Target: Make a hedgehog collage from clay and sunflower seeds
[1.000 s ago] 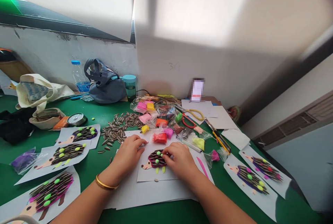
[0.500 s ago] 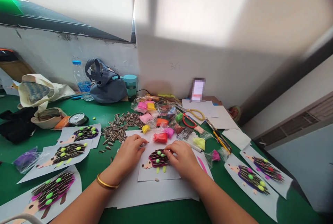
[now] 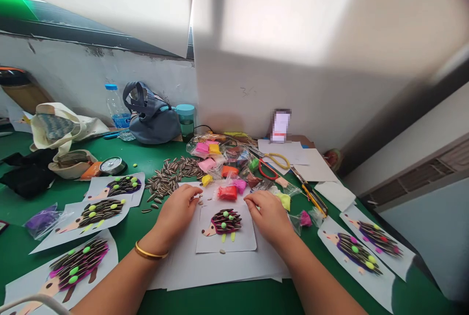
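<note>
A small white card [image 3: 242,242] lies on larger white sheets [image 3: 183,271], bearing a hedgehog figure [image 3: 226,222] with a peach face, magenta edging, dark seed spines, green balls and two yellow-green legs. My left hand [image 3: 180,207] rests at the sheets' upper left, fingers curled together; whether something small is between them cannot be made out. My right hand [image 3: 266,211] is at the card's upper right, thumb and forefinger brought together near the red clay packet [image 3: 227,193]; any held thing is too small to see. One loose seed [image 3: 222,251] lies by the card's lower edge.
Sunflower seeds [image 3: 172,176] are heaped behind my left hand. Clay packets, red-handled scissors [image 3: 268,171] and a yellow cutter [image 3: 311,193] lie behind and right. Finished hedgehog cards [image 3: 126,198] flank both sides. A phone [image 3: 281,127] leans on the wall.
My right hand has moved off the hedgehog to the right and slightly up, uncovering its right end. My left hand has shifted slightly relative to the card.
</note>
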`<action>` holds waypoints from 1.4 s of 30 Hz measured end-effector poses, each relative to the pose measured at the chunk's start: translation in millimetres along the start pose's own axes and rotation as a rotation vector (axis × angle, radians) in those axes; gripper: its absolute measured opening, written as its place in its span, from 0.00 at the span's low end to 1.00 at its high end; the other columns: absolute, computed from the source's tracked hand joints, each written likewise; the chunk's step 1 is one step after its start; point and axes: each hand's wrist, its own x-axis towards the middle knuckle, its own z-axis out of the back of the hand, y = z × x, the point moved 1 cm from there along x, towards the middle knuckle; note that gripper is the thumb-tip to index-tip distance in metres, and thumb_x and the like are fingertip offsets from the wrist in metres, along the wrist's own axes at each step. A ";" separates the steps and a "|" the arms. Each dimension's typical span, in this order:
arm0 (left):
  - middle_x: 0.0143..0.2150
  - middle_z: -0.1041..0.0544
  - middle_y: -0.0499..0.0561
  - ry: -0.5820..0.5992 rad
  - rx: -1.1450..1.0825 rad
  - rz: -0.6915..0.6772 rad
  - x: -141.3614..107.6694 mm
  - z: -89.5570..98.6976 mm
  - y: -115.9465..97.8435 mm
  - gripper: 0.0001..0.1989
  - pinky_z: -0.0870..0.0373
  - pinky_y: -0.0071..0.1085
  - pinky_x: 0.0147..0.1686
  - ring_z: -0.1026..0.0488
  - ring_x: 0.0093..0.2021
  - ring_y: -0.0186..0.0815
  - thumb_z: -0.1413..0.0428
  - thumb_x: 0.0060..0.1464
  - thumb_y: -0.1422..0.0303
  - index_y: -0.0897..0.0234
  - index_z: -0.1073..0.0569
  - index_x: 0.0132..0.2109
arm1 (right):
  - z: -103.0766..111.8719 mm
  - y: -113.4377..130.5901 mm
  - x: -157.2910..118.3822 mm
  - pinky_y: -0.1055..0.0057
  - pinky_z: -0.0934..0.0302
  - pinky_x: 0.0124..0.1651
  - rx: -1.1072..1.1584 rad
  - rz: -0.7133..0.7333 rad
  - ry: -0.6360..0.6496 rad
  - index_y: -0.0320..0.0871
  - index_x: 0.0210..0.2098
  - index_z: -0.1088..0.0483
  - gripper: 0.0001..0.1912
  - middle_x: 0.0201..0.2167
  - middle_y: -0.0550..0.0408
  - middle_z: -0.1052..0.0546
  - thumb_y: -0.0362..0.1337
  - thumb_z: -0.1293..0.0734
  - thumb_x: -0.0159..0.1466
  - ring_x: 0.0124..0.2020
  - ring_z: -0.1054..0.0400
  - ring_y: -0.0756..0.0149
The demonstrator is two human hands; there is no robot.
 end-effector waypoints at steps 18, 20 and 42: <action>0.42 0.23 0.54 -0.047 0.166 -0.092 -4.5 -0.9 -6.9 0.12 0.33 0.41 0.45 0.28 0.44 0.44 0.48 0.57 0.71 0.59 0.20 0.42 | 2.2 -13.1 4.3 0.64 0.48 0.43 -0.212 -0.067 0.038 0.49 0.39 0.23 0.09 0.39 0.54 0.22 0.35 0.37 0.67 0.44 0.32 0.58; 0.43 0.23 0.54 -0.047 0.140 -0.101 -5.1 -1.1 -8.8 0.12 0.33 0.41 0.46 0.28 0.44 0.44 0.48 0.57 0.72 0.59 0.20 0.42 | 5.2 -16.0 5.3 0.64 0.47 0.44 -0.189 -0.079 0.020 0.49 0.39 0.23 0.10 0.39 0.54 0.22 0.35 0.37 0.67 0.44 0.32 0.59; 0.43 0.23 0.54 0.043 0.081 -0.117 -9.9 -6.4 -18.8 0.11 0.35 0.39 0.44 0.29 0.45 0.43 0.46 0.57 0.67 0.56 0.20 0.42 | 52.9 -97.2 5.4 0.64 0.43 0.41 -0.262 -0.384 -0.090 0.48 0.43 0.23 0.14 0.42 0.51 0.23 0.44 0.39 0.65 0.46 0.31 0.56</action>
